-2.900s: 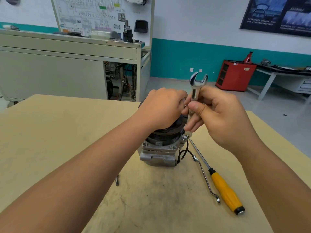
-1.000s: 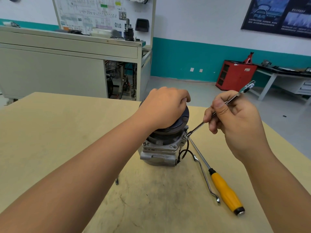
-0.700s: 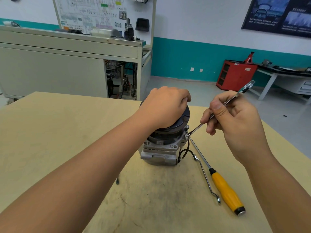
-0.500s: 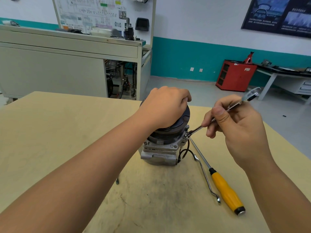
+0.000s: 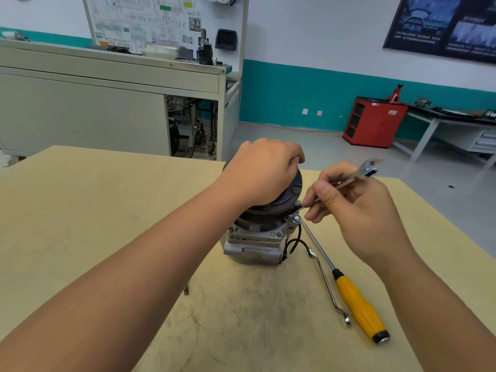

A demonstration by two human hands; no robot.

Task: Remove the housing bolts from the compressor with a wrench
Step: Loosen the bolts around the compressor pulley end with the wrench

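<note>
While the compressor [image 5: 255,238] stands upright on the bench [image 5: 80,210], nearer its far edge, risk noted: wrench [image 5: 346,181], its lower end by a flange bolt [image 5: 296,218], could slip and round the head if seated shallow. Left hand [image 5: 264,173] clamped over the pulley [image 5: 291,190] top; right hand [image 5: 357,210] pinching the wrench shaft, handle slanting toward the far right corner

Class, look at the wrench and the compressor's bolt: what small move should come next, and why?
Probably seat the lower end of the wrench on the bolt: its tip hangs just above the bare bolt head, while the left hand grips the compressor.
</note>
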